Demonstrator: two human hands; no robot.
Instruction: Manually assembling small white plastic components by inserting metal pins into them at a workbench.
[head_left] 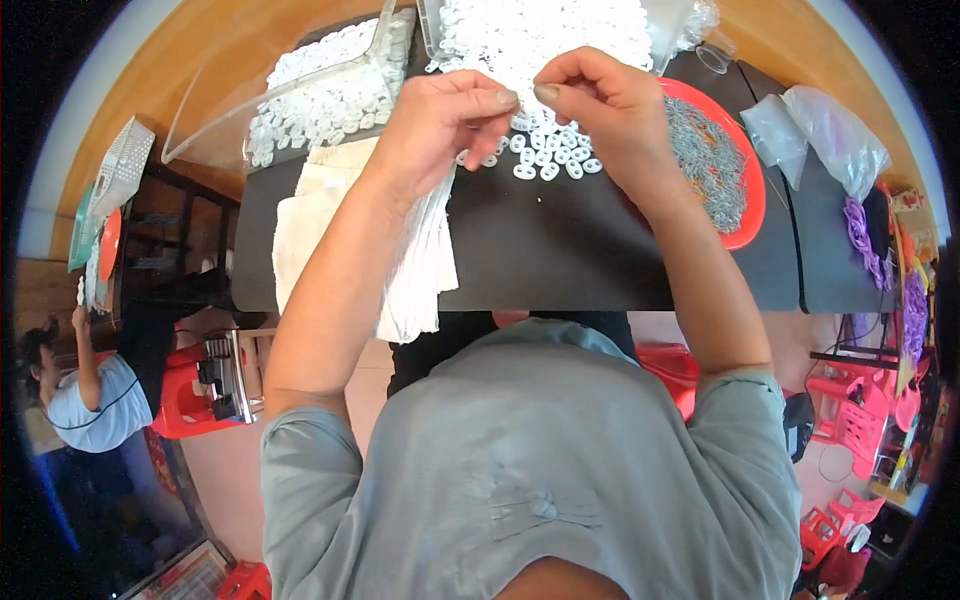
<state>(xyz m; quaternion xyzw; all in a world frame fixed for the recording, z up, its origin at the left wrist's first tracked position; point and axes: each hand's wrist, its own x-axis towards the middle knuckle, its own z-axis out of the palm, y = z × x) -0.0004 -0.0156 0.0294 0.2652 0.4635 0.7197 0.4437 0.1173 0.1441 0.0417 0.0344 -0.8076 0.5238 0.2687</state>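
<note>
**Pinching little white rings at the black table**

Grey shirt (pixel 530 470) fills the bottom of the view, that's me, shoulders and all, closest to the camera. Both forearms go up from there to the black table (pixel 560 250).

Hands are together over the far middle of the table. Left hand (pixel 440 125) and right hand (pixel 600 105) have thumbs and fingertips pressed nearly tip to tip, pinched on something tiny between them. It's too small to really make out, so I can't tell exactly what it is, though the hands hover right above the loose white plastic rings (pixel 545 160) scattered on the black surface.

Behind the hands sits a big heap of those same white rings (pixel 540 35), spilling out of a clear tray. Another clear tray (pixel 320 90) off to the left holds more of them.

Under my left forearm lies a stack of white cloth or paper-like sheets (pixel 310 220), hanging over the table's near edge. By my right wrist is a red dish (pixel 750 215) full of small grey metal bits (pixel 705 155). Clear plastic bags (pixel 825 130) lie further right, with purple stuff (pixel 862 235) beyond them.

Down on the left another person in a light blue top (pixel 95 400) sits near a red stool (pixel 185 400). Pink plastic chairs (pixel 860 420) are down on the right.
</note>
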